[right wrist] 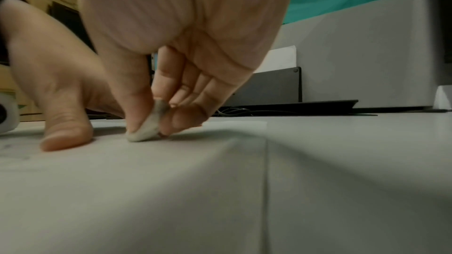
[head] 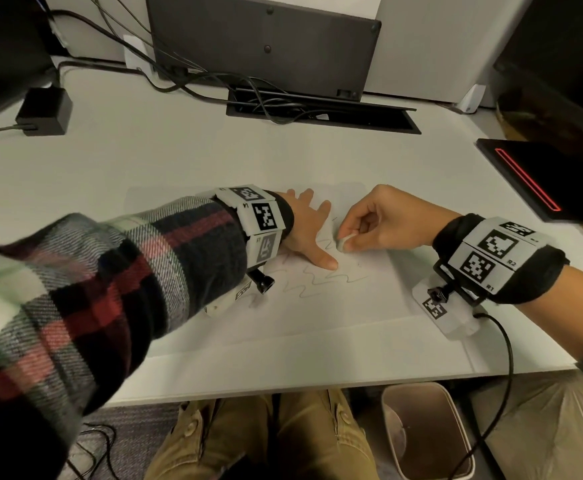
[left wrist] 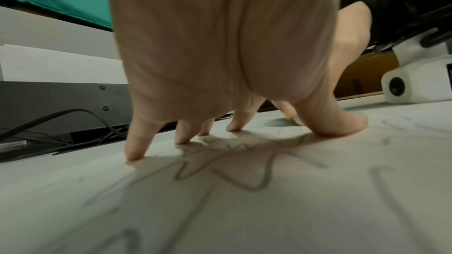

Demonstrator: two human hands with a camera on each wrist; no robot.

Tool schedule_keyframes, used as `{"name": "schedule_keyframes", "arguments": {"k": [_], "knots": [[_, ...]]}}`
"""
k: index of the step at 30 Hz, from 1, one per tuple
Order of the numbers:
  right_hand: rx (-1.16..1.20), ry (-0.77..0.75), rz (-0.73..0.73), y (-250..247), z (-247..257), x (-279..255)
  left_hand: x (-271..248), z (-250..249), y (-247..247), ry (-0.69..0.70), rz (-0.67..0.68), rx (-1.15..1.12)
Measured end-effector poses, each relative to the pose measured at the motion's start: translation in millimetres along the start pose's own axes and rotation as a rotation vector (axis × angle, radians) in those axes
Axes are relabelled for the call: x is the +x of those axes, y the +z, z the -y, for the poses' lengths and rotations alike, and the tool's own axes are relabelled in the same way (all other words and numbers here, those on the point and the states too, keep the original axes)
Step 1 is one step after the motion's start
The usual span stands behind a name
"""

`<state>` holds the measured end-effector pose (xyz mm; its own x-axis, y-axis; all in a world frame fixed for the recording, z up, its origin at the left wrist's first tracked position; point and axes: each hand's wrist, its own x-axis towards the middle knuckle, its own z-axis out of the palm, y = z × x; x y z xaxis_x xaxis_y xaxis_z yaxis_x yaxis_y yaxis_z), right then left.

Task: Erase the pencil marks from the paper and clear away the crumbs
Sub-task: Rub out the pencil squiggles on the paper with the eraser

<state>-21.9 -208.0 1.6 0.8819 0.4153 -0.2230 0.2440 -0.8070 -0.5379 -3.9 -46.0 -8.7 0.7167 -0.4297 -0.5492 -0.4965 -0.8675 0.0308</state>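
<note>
right hand (head: 380, 220) pinching eraser (head: 344, 241) on paper (head: 317, 306)

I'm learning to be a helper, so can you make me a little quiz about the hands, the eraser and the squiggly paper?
1. True or false: the left hand presses spread fingers on the paper.
2. What does the right hand pinch?
3. Where are the pencil marks still showing? A) near the left hand B) on the bin C) nowhere

Key: 1. True. 2. The eraser, its tip on the paper. 3. A.
</note>
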Motion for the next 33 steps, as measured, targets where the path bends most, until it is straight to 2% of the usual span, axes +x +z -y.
{"name": "schedule_keyframes", "arguments": {"k": [3, 7, 11, 14, 18, 22, 25, 29, 33], "knots": [[-0.058, 0.002, -0.077, -1.7, -1.7, 2.5, -0.3, -0.4, 0.0, -0.003, 0.002, -0.003], [0.003, 0.004, 0.002, 0.0, 0.1, -2.1, -2.8, -2.8, -1.7, -0.009, -0.012, 0.005], [-0.045, 0.010, -0.069, -2.1, -1.9, -1.5, -2.5, -3.8, -3.5, -0.016, -0.003, 0.017], [0.000, 0.015, -0.007, -0.3, -1.0, -5.3, -3.1, -4.4, -4.3, -0.021, 0.004, 0.014], [-0.044, 0.022, -0.076, -2.7, -4.2, -4.6, -2.8, -3.8, -4.1, -0.018, 0.008, 0.018], [-0.007, 0.033, -0.023, -1.2, -3.1, -7.6, -2.5, -4.3, -5.2, -0.022, 0.006, 0.023], [-0.071, 0.030, -0.101, -3.6, -5.7, -7.3, -2.2, -4.1, -5.4, -0.018, 0.005, 0.024], [0.012, 0.048, -0.016, -3.0, -6.9, -10.2, -1.0, -4.2, -5.5, -0.027, 0.016, 0.022], [-0.040, 0.048, -0.073, -5.2, -9.2, -10.5, -1.8, -5.4, -6.0, -0.026, 0.017, 0.018]]}}
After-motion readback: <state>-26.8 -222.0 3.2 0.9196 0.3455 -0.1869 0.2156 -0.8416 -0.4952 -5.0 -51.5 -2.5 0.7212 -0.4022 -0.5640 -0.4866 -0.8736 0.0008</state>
